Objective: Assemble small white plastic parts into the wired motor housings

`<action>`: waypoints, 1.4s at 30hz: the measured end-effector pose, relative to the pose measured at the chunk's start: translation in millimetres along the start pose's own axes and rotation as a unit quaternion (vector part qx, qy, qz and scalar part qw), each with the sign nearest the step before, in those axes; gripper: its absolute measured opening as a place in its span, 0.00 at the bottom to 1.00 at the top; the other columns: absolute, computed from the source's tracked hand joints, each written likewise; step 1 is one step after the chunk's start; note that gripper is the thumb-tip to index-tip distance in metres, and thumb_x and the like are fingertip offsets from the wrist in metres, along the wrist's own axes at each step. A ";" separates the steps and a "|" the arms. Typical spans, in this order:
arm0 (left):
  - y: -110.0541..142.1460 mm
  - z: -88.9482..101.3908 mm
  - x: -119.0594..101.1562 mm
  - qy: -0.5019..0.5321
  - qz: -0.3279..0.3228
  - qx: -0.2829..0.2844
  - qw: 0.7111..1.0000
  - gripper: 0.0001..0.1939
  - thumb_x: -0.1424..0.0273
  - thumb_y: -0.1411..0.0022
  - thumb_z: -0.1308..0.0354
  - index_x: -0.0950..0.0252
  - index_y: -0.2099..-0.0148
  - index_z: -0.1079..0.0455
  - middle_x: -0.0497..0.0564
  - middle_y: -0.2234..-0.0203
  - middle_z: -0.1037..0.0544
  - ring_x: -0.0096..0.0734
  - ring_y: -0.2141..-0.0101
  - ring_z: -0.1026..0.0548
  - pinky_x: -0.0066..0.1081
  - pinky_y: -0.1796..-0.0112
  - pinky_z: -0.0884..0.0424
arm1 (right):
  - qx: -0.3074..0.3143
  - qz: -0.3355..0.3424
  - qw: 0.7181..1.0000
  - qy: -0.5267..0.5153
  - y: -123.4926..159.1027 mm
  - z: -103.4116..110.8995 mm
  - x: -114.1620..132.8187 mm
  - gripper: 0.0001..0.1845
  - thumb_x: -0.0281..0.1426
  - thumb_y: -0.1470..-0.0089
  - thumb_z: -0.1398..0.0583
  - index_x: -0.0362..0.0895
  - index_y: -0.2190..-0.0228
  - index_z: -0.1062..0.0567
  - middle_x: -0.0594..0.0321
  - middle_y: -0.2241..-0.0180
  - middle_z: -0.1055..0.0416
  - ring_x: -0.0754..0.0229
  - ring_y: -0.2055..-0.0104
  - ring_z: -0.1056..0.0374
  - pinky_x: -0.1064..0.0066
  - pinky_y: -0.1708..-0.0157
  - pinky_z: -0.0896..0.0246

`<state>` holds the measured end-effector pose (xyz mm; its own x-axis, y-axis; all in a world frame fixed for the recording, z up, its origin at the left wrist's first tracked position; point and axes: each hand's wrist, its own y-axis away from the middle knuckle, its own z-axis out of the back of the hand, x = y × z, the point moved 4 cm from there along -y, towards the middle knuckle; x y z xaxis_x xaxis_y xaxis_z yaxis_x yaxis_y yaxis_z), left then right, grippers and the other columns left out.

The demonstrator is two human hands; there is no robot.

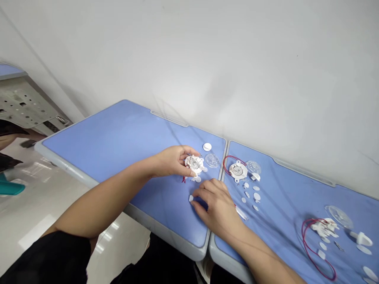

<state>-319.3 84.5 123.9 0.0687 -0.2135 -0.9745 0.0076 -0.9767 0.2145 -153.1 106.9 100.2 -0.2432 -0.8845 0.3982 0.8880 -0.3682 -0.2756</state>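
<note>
Presently, the left hand (pixel 173 161) grips a white plastic disc assembly (pixel 194 163) above the blue counter (pixel 97 144). The right hand (pixel 214 209), narrowed, touches a small white piece (pixel 191 198); grip unclear.

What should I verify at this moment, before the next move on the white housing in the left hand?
1. Left hand gripping the edge of the white plastic housing: ok.
2. Small white piece at the right hand: cannot tell whether it is pinched or only touched.
3. Red wire at the housing: cannot tell, mostly hidden by the left hand.
4. Clear dome and white round cap lying beyond the housing, apart from both hands: ok.
5. Second housing on the adjoining blue table, untouched by either hand: ok.
</note>
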 end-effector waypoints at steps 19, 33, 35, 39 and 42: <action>-1.5 -2.4 3.8 -0.030 0.007 0.011 0.999 0.30 0.75 0.56 0.32 0.67 0.49 0.35 0.51 0.64 0.26 0.31 0.66 0.26 0.32 0.69 0.27 | 0.070 0.001 0.997 -0.013 -2.6 2.0 -15.4 0.11 0.21 0.46 0.43 0.45 0.66 0.23 0.60 0.69 0.27 0.57 0.64 0.33 0.65 0.64 0.36; -1.3 -12.3 6.8 -0.042 0.008 0.018 0.999 0.32 0.75 0.59 0.31 0.66 0.50 0.34 0.52 0.61 0.25 0.35 0.60 0.25 0.35 0.62 0.27 | -0.062 -0.253 0.865 -0.428 -1.6 31.6 -41.6 0.09 0.39 0.55 0.34 0.47 0.71 0.20 0.64 0.77 0.30 0.63 0.73 0.37 0.71 0.74 0.41; -1.1 -15.1 9.5 -0.044 0.011 0.026 0.999 0.32 0.74 0.59 0.30 0.66 0.50 0.34 0.53 0.60 0.25 0.36 0.59 0.25 0.36 0.60 0.27 | -0.069 -0.259 0.855 -0.443 -0.6 29.5 -40.7 0.10 0.39 0.56 0.33 0.47 0.71 0.20 0.64 0.76 0.28 0.62 0.72 0.36 0.71 0.73 0.40; -0.6 -20.4 11.7 -0.045 0.015 0.037 0.998 0.32 0.74 0.59 0.30 0.66 0.49 0.34 0.54 0.58 0.25 0.36 0.58 0.25 0.38 0.57 0.28 | -0.072 -0.263 0.851 -0.449 0.8 28.4 -38.1 0.09 0.39 0.55 0.33 0.48 0.70 0.20 0.63 0.73 0.25 0.62 0.70 0.34 0.70 0.71 0.39; -0.6 -22.6 12.2 -0.045 0.019 0.040 0.998 0.33 0.75 0.59 0.30 0.66 0.49 0.34 0.55 0.57 0.25 0.37 0.57 0.25 0.39 0.56 0.28 | -0.077 -0.255 0.858 -0.439 -0.1 32.4 -34.3 0.09 0.39 0.54 0.34 0.47 0.71 0.20 0.63 0.73 0.25 0.62 0.71 0.35 0.70 0.71 0.40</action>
<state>-295.9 83.0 113.3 -0.0224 -0.2474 -0.9687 -0.0726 -0.9659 0.2484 -132.3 146.6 114.9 -0.1374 -0.0663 0.9883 0.6755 -0.7360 0.0445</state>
